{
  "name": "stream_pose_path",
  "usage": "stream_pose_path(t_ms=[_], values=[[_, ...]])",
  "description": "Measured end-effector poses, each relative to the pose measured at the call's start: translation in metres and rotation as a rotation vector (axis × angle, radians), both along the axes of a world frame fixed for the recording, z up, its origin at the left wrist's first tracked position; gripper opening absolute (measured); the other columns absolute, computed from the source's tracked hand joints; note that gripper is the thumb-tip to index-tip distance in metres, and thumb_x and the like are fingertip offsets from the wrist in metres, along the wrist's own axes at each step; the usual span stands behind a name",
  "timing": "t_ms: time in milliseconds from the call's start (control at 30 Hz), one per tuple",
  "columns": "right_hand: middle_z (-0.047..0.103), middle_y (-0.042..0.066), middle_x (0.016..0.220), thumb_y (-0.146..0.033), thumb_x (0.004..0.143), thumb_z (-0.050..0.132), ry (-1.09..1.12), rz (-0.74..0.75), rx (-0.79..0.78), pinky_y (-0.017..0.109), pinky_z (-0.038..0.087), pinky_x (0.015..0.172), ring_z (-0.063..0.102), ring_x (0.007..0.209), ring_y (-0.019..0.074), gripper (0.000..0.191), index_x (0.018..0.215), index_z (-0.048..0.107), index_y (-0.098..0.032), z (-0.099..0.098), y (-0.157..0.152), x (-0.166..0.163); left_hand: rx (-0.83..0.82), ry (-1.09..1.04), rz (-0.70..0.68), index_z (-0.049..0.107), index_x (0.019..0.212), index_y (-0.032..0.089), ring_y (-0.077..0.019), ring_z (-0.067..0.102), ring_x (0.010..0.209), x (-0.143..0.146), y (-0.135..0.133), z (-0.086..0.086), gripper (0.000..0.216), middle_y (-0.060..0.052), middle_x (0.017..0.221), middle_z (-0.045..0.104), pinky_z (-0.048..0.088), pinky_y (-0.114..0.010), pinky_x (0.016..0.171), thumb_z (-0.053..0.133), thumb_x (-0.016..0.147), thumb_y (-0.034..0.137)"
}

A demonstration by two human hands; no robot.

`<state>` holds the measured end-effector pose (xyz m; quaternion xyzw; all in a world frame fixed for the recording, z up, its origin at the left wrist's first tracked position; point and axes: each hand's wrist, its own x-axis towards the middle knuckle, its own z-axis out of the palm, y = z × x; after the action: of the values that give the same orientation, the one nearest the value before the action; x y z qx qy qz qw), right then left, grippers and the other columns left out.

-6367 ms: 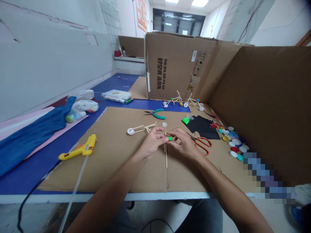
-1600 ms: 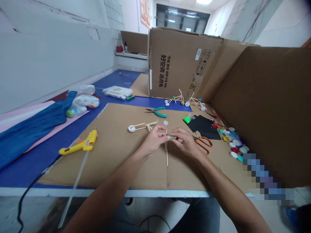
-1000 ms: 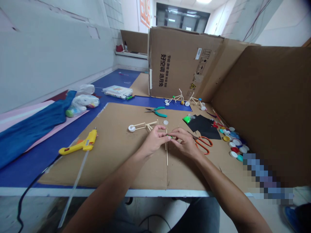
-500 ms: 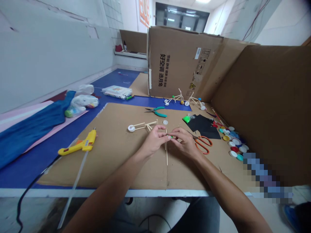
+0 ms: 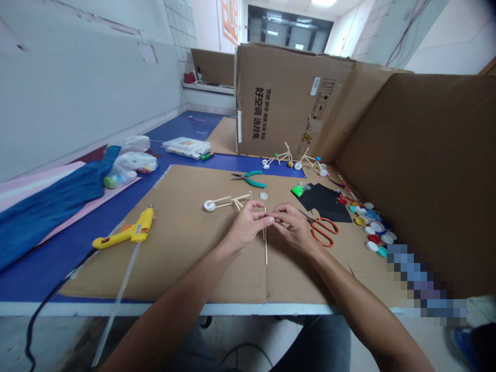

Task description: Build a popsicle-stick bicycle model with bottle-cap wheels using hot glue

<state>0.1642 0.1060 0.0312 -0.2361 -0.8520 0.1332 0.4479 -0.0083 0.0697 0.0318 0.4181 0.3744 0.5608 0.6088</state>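
Observation:
Over the middle of the cardboard mat, my left hand [image 5: 250, 225] and my right hand [image 5: 294, 225] meet at the fingertips, closed in a pinch. A small green piece showed between them just before; the fingers now cover it. Beneath them lie thin wooden sticks [image 5: 266, 250]. To the left of my left hand rests a stick frame [image 5: 228, 201] with a white bottle-cap wheel [image 5: 210, 205]. Beyond my fingers is a translucent round disc [image 5: 264, 196]. Orange-handled scissors [image 5: 324, 231] lie beside my right hand, their blades partly behind it.
A yellow glue gun [image 5: 129, 230] lies left, its cord trailing off the table. Teal-handled pliers [image 5: 250, 178] lie farther back. Bottle caps [image 5: 375, 227], black sheets [image 5: 329, 201] and a green packet [image 5: 298, 190] are at right. Two stick models [image 5: 284, 155] stand before a large carton [image 5: 287, 98].
The fingers have shifted slightly, and the green piece visible between them earlier is now hidden. Both arms and everything on the table stay in place.

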Motion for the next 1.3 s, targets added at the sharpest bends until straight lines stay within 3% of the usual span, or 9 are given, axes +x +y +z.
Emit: stream_pose_path(t_ms=[167, 333, 633, 1300], values=[[0.064, 0.007, 0.096, -0.022, 0.092, 0.065, 0.075, 0.015, -0.093, 0.029, 0.054, 0.067, 0.062, 0.08, 0.0165, 0.018, 0.106, 0.074, -0.025, 0.0003, -0.0017, -0.0006, 0.039, 0.03, 0.035, 0.048, 0.104, 0.019, -0.0132, 0.066, 0.07, -0.0016, 0.0003, 0.0003, 0.045, 0.0, 0.076, 0.072, 0.044, -0.026, 0.073, 0.079, 0.076, 0.033], [0.065, 0.007, 0.097, -0.023, 0.091, 0.066, 0.087, 0.025, -0.144, 0.028, 0.055, 0.065, 0.062, 0.08, 0.0162, 0.022, 0.112, 0.072, -0.023, 0.0019, -0.0024, -0.0018, 0.04, -0.008, 0.017, 0.046, 0.106, 0.019, -0.0134, 0.068, 0.074, -0.0021, 0.0016, 0.0018, 0.051, 0.0, 0.079, 0.073, 0.045, -0.027, 0.078, 0.082, 0.072, 0.029], [0.064, 0.007, 0.095, -0.025, 0.092, 0.065, 0.089, 0.003, -0.082, 0.03, 0.054, 0.066, 0.062, 0.083, 0.0173, 0.014, 0.103, 0.074, -0.022, 0.0025, -0.0015, 0.0008, 0.031, -0.009, -0.004, 0.046, 0.108, 0.019, -0.0137, 0.067, 0.075, -0.0027, -0.0004, -0.0001, 0.048, -0.001, 0.079, 0.073, 0.045, -0.028, 0.078, 0.079, 0.077, 0.034], [0.064, 0.007, 0.095, -0.022, 0.093, 0.064, 0.082, 0.033, -0.079, 0.031, 0.055, 0.07, 0.063, 0.085, 0.0174, 0.019, 0.109, 0.074, -0.025, 0.0029, -0.0007, 0.0012, 0.017, -0.043, 0.005, 0.046, 0.109, 0.019, -0.012, 0.067, 0.076, -0.0034, 0.0009, 0.0012, 0.051, 0.0, 0.084, 0.073, 0.044, -0.028, 0.08, 0.081, 0.071, 0.02]])
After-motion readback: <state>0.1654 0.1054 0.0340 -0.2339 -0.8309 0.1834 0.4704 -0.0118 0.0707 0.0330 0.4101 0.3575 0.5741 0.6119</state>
